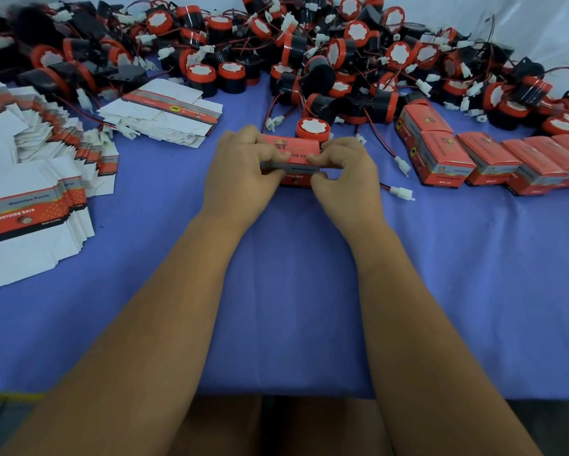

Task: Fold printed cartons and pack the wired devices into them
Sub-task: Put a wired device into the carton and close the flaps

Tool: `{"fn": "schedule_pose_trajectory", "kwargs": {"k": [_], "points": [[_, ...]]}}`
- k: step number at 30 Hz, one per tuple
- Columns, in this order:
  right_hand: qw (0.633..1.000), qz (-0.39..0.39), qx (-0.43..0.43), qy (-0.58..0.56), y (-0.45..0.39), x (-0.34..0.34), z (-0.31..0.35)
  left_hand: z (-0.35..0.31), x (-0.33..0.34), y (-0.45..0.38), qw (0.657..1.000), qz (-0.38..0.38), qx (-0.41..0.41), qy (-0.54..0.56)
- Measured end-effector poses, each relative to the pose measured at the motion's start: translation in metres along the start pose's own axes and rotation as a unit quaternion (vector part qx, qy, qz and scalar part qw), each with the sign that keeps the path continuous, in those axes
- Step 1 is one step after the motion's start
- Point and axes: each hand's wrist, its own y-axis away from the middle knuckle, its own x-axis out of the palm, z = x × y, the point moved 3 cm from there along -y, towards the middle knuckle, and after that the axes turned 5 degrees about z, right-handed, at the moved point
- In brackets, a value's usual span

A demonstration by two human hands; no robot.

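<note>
Carton sits between my hands, above the cloth. I pinch it at both ends, left hand and right hand curled around it. It looks like light, thin card that creases easily, so I'd grip the folded edges. One device waits just beyond.

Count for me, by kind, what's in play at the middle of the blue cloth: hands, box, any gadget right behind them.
Hands: 2, left hand and right hand, both gripping the carton
Carton: 1
Device, upright just behind the carton: 1
Total: 4
The heap of devices farther back is too dense to count.
</note>
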Motion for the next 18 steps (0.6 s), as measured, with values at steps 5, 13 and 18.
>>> {"fn": "schedule_pose_trajectory", "kwargs": {"k": [5,13,18], "points": [[0.998,-0.006,0.031,-0.048,0.002,0.000,0.002,0.000,0.002,0.003,0.999,-0.017,-0.004,0.031],[0.994,0.058,0.034,-0.082,0.005,0.004,0.007,0.014,-0.001,0.000,0.965,-0.032,-0.165,0.202],[0.996,0.095,0.000,-0.001,0.004,0.002,0.005,0.011,-0.003,0.000,0.960,-0.034,-0.144,0.239]]}}
